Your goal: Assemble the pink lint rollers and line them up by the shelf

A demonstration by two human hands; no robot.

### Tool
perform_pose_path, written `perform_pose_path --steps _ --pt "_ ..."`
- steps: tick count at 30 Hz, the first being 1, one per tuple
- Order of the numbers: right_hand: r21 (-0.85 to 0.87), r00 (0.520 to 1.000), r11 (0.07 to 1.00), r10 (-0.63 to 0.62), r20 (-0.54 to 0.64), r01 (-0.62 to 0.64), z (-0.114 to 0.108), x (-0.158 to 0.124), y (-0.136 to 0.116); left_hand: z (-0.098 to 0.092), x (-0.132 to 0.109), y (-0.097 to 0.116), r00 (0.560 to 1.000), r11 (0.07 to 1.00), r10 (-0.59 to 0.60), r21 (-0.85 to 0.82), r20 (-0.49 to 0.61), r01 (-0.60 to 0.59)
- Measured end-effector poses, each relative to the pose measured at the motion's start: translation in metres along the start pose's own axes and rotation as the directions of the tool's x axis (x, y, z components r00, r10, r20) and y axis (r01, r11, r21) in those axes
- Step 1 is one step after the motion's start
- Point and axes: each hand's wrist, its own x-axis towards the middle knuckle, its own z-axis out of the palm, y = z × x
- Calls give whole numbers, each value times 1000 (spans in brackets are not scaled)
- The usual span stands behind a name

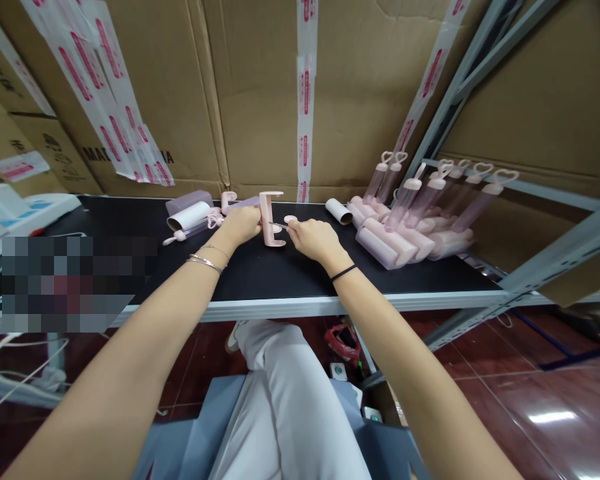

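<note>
My left hand [240, 225] grips a pink C-shaped plastic frame [270, 220] that stands upright on the black tabletop [260, 273]. My right hand [314, 240] is closed on a thin metal rod [279, 226] and a small pink round cap [291, 219], held against the frame's side. Both hands meet at the middle of the table, near its back.
A white paper roll [189, 216] and loose pink parts [215, 219] lie left of my hands. Another white roll [339, 211] lies to the right. Several finished pink lint rollers with heart-shaped handles [420, 213] are stacked at the right. Cardboard boxes [260, 93] form the back wall; a metal rack [555, 253] stands right.
</note>
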Motion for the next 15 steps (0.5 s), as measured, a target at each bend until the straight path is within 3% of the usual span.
perform_pose_path --steps 8,15 --pt "-28 1000 1000 7 19 -7 -4 0 -2 -7 -2 7 996 997 -51 65 75 46" --pt "-52 999 998 -28 -35 26 -6 5 -5 -9 -1 8 993 994 -86 76 78 80"
